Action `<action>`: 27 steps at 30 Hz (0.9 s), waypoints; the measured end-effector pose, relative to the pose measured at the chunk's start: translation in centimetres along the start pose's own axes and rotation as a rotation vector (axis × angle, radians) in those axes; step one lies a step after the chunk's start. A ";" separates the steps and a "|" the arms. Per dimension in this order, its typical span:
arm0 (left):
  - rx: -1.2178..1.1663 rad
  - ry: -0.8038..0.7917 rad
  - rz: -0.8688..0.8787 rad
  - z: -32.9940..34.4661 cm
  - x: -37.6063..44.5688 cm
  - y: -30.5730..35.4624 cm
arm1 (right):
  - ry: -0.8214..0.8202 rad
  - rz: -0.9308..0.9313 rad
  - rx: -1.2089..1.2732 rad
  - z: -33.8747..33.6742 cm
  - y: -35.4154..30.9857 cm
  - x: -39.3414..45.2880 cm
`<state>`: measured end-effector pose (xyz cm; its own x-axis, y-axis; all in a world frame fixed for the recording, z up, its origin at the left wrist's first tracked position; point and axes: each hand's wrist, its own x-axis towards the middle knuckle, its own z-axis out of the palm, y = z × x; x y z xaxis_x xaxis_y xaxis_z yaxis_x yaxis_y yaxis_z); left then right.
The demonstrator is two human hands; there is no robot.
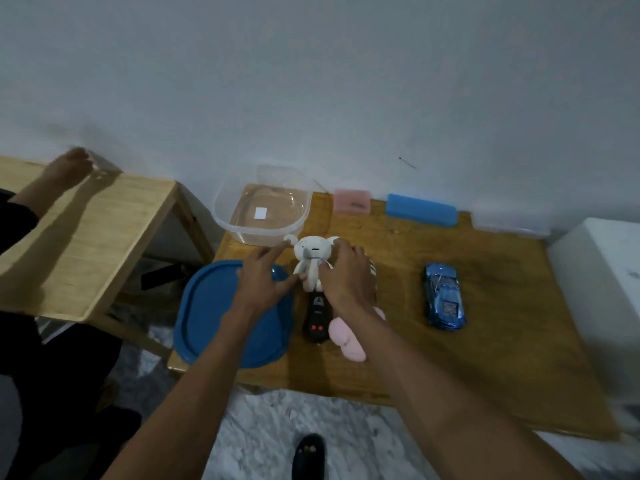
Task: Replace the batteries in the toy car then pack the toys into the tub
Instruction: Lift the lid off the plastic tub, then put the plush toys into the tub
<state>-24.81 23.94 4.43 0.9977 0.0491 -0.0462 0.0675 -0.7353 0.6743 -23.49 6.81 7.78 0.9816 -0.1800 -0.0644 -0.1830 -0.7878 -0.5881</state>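
Head view looks down on a low wooden table against a pale wall. At far left another person's hand rests on the far edge of a lighter wooden stool, blurred. Nearer the middle, a clear plastic tub stands at the table's back left corner, holding nothing but a small white label on its floor. In front of it lies the blue lid, flat and overhanging the table's left edge.

The left hand hovers over the lid's right part with fingers spread and nearly straight, its fingertips reaching toward a white plush elephant; whether they touch the plush is hard to say. The right hand comes down on the elephant's right side with fingers curled about its ear and body, seemingly gripping it.

Just below the elephant a black toy car lies lengthwise, red marks on its near end. Beside it, partly under the right forearm, is a pink plush toy. Farther right, well apart, a blue toy car sits on its wheels. Along the wall stand a pink box and a blue case.
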 end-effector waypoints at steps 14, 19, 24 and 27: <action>-0.098 -0.081 -0.064 6.9 4.3 3.0 | -0.181 0.155 0.132 0.0 8.8 2.8; -0.146 -0.074 -0.082 8.0 4.8 3.0 | -0.130 0.158 0.215 0.8 9.2 2.9; -0.202 -0.085 -0.014 7.9 5.4 4.3 | -0.024 0.134 0.307 -1.0 8.8 3.8; -0.274 -0.032 0.062 6.5 6.1 6.4 | 0.022 0.094 0.361 -2.7 7.9 5.1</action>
<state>-18.32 15.11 3.64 0.9997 -0.0148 -0.0190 0.0084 -0.5259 0.8505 -20.10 -1.88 5.00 0.9591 -0.2579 -0.1167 -0.2376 -0.5097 -0.8269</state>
